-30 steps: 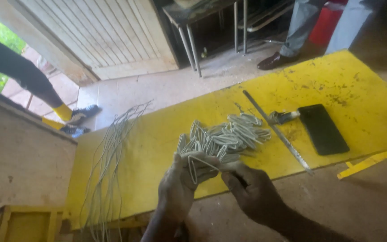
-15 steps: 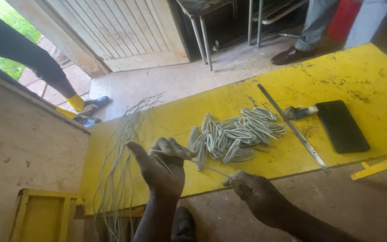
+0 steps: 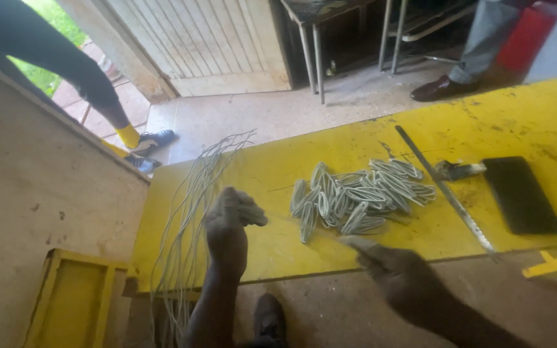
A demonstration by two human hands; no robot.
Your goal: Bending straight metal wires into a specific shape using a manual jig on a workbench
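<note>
A rough workshop: scuffed yellow workbench (image 3: pixel 498 116) (long metal blade (image 3: pixel 446 190) on it), bare concrete floor (image 3: pixel 259 116).

Lighting: daylight, soft and even, entering from the open doorway (image 3: pixel 66 71) at upper left, where the grass outside is overexposed. Yellow counter (image 3: pixel 517 109): brightly lit, saturated, no hard glare. Shadows: faint and diffuse under the pile of looped strips (image 3: pixel 362 196); deep shade under the chair legs (image 3: pixel 314 51) at the top. Dark phone (image 3: pixel 521 193): dull sheen only. Sharpness: moderate; left hand (image 3: pixel 227 222) and right hand (image 3: pixel 398 274) smeared by motion blur, fingertips indistinct. Edges: straight lines bow slightly, wide-angle distortion. Bottom of frame dimmer, details murky.
</note>
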